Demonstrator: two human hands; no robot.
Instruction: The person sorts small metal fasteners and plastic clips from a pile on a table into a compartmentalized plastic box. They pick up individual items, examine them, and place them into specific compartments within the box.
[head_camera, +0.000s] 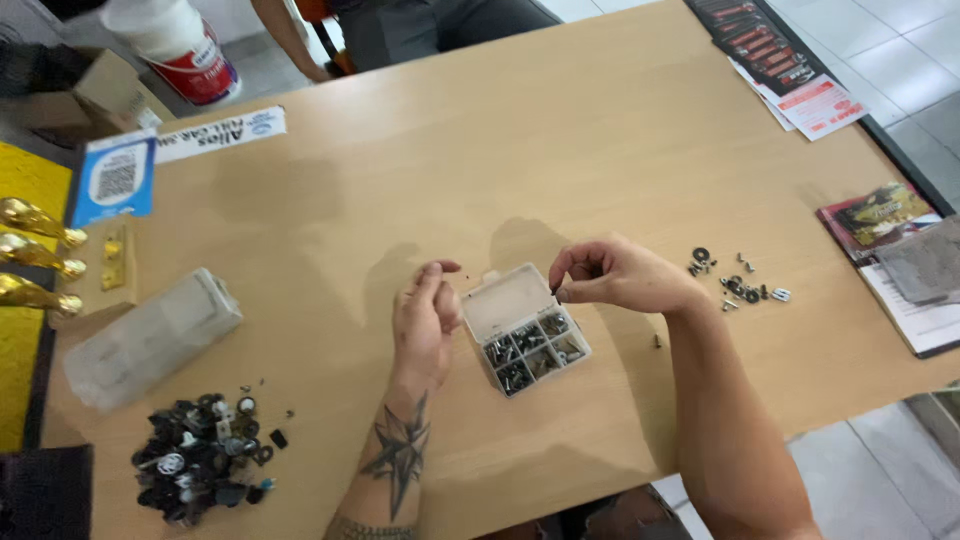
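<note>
A small clear plastic organiser box (524, 328) lies open on the wooden table (560, 150), lid flipped back, its compartments filled with small metal screws. My right hand (610, 273) hovers just above the box's right edge, thumb and fingertips pinched on a tiny dark screw (557, 291). My left hand (426, 318) rests on the table just left of the box, fingers loosely curled; whether it holds anything I cannot tell.
A scatter of loose screws and washers (737, 278) lies right of my right hand. A pile of black parts (200, 458) sits front left beside a clear wrapped block (150, 338). Booklets (900, 260) and leaflets (790, 65) lie at the right edge. Another person sits at the far side.
</note>
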